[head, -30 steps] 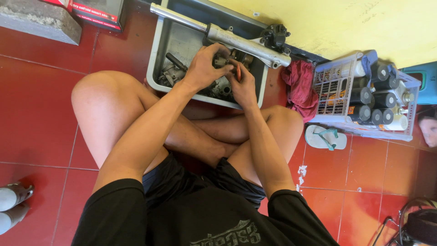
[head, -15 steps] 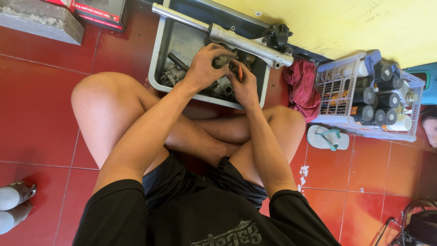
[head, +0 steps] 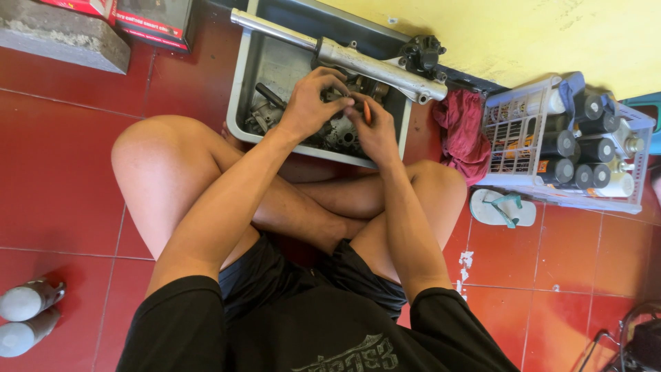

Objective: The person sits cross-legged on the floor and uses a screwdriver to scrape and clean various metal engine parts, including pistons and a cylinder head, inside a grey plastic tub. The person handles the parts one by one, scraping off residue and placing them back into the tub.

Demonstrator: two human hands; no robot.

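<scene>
A: What sits under the hands?
B: A grey metal engine part (head: 337, 131), lying in the grey tray (head: 242, 89) just ahead of the crossed legs.
A: And the hands?
B: The left hand (head: 310, 103) curls its fingers onto the part. The right hand (head: 375, 127) pinches a small orange tool (head: 367, 110) against it.
A: Around that?
B: A silver fork tube (head: 358, 62) lies across the tray; a red rag (head: 463, 134) and a white basket (head: 513, 127) of spray cans sit to the right.

I see the tray (head: 241, 96) ahead of my crossed legs, engine parts (head: 337, 134) in it, fork tube (head: 358, 60) across it, basket (head: 509, 124) to its right.
</scene>
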